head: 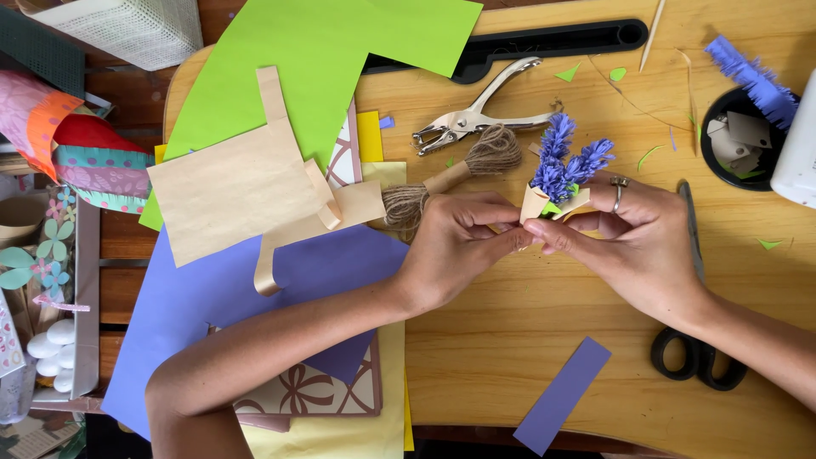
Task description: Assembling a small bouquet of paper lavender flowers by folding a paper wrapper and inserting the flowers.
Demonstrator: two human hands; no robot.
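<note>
Both hands meet over the middle of the wooden table, pinching a tiny kraft paper cone stuffed with purple paper flowers. The left hand has fingertips closed on the cone's seam, and the right hand nips it from the other side, probably so the wrap stays rolled. A twine spool and a hole punch sit just beyond, handy. Scissors lie partly under the right wrist. Green paper and a purple strip are scattered around; no labels to read
</note>
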